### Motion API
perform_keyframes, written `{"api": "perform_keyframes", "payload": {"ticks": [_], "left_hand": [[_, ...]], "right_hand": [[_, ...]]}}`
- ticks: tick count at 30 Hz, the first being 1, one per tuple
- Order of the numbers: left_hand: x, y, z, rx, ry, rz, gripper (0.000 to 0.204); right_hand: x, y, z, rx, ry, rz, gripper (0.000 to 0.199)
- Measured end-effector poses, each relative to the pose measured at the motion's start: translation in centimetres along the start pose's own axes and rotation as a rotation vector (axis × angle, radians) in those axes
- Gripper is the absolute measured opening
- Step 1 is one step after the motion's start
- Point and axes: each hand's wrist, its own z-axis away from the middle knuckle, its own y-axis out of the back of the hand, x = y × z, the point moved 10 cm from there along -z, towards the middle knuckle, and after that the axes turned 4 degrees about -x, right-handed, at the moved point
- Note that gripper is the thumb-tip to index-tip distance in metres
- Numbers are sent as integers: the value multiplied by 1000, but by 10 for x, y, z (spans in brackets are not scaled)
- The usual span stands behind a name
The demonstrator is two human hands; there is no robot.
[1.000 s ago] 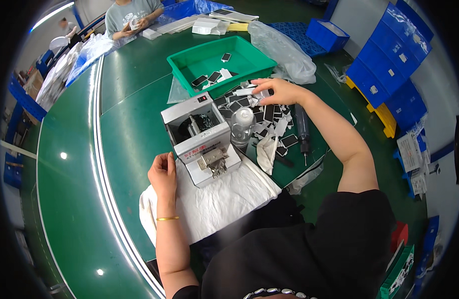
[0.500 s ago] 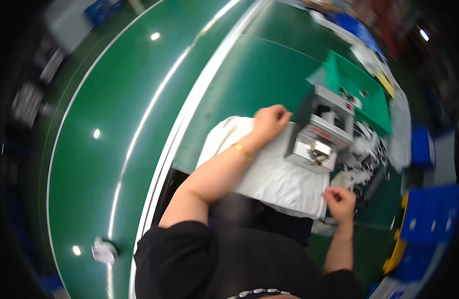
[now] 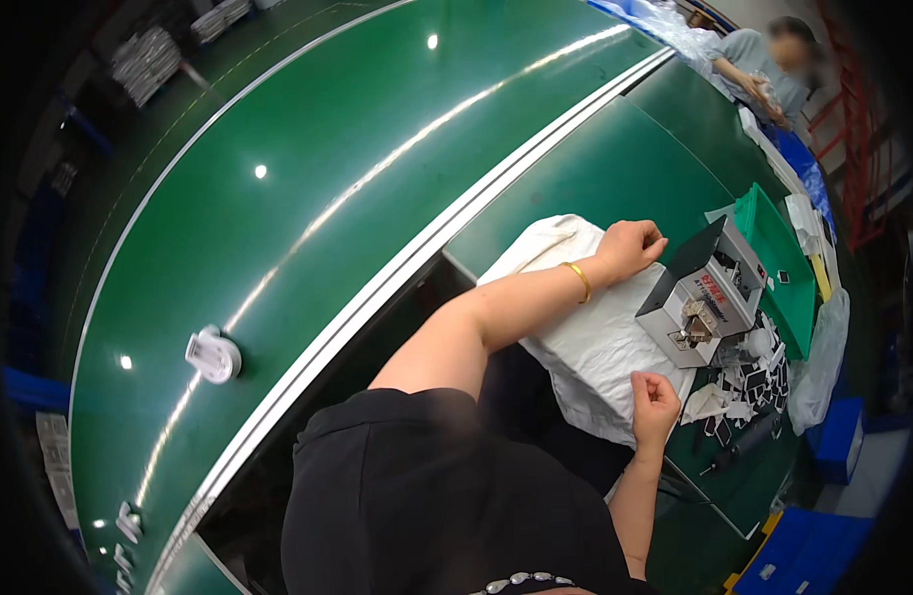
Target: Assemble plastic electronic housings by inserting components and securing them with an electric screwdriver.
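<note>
**Right hand (image 3: 656,410) and left hand (image 3: 630,250) curled near the grey machine (image 3: 709,297)**

Nearest me on this feed, the right hand has thumb and forefinger drawn together at the edge of the white cloth (image 3: 600,342); I cannot tell whether it pinches anything. My view of the left hand shows bent fingers by the machine's dark side, its palm hidden, so I can't say whether something small sits inside.

Spread this way, the cloth probably pads the work area and keeps it clean. Just past it, on the green counter (image 3: 575,169), the machine stands with its metal clamp turned toward the cloth, presumably for easy reach by both hands.

A heap of small black-and-white pieces (image 3: 759,392) lies on the right, handy for that side, I'd judge, with a dark cylindrical tool (image 3: 749,441) next to it. Something clear stands among the pieces (a bottle, perhaps, though the machine partly covers it). Behind, the green tray (image 3: 794,317) is seen steeply, most of its inside out of sight.

Farther off, a seated co-worker (image 3: 739,48) holds something I can't make out, and the picture's dark rim swallows the outer shelving.
</note>
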Motion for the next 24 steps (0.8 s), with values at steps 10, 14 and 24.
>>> {"api": "perform_keyframes", "payload": {"ticks": [10,14,24], "left_hand": [[37,244,167,-280,225,-607,24],[57,410,298,-281,646,-1540,41],[39,513,410,-36,792,-1150,54]], "right_hand": [[-4,1,0,-70,23,-39,10],[-5,0,-4,-62,74,-44,9],[0,8,9,-34,23,-100,8]]}}
